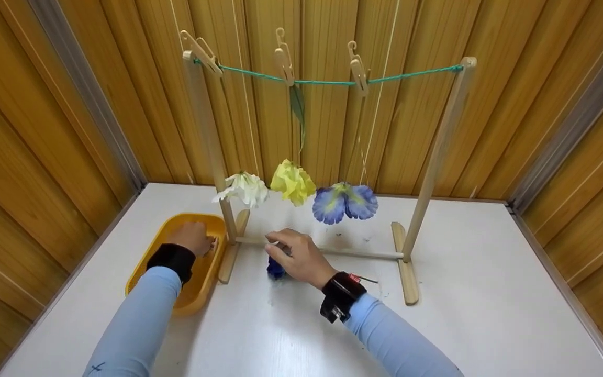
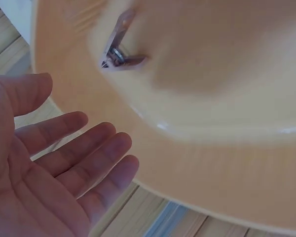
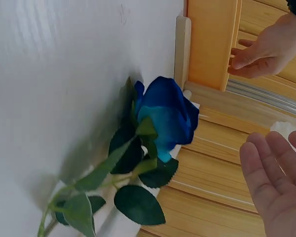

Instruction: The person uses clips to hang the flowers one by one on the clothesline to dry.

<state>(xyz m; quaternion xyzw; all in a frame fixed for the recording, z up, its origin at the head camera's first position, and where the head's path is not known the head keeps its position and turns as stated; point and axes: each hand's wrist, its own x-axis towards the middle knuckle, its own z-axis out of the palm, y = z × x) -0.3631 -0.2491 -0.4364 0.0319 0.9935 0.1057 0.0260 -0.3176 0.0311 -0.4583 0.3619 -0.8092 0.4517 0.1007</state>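
My left hand [image 1: 191, 238] is over the yellow basin [image 1: 197, 293], its fingers extended in the left wrist view. Near those fingertips, a small clothespin [image 2: 119, 49] lies inside the basin. Above the white table, my right hand [image 1: 304, 256] hovers with loosely bent fingers and nothing in its grasp. Beneath it lies a blue rose [image 3: 165, 116] with green leaves, mostly hidden by the hand in the head view. From clothespins on a green line [image 1: 327, 82] hang a white flower [image 1: 249, 189], a yellow flower [image 1: 292, 182] and a purple-blue flower [image 1: 346, 203].
A wooden frame with a left post [image 1: 204, 115] and a right post [image 1: 440, 152] holds the line. Its low crossbar [image 1: 364, 253] runs behind my right hand. Wood-panelled walls [image 1: 327, 31] enclose the white table [image 1: 490, 293] at the back and sides.
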